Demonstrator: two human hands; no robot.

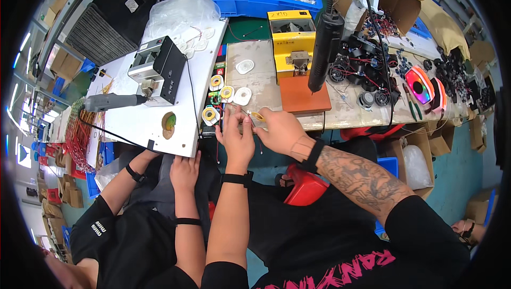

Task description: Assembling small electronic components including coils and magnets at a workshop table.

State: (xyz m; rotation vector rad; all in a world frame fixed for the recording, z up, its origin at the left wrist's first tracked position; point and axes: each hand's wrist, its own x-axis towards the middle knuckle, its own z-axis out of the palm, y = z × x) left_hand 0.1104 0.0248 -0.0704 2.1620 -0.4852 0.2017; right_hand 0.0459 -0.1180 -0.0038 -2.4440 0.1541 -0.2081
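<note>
My right hand (283,133) is closed at the fingertips around a small yellow ring (258,116), which looks like a wire coil. Close beside it, my left hand (237,141) has its thumb and fingers pinched together; what they hold is too small to make out. Just beyond my hands lie white round discs carrying yellow coils, one at the front (211,115) and another behind (217,82). A plain white disc (242,96) rests next to them, and a second white disc (245,66) lies farther back on the worktop (261,49).
A black electric screwdriver (326,49) hangs above an orange block (304,97), before a yellow machine (291,38). Black round motors (367,65) and pliers (414,107) lie right. To my left, a co-worker's hand (184,172) touches the white table (133,121). A blue bin (229,4) stands behind.
</note>
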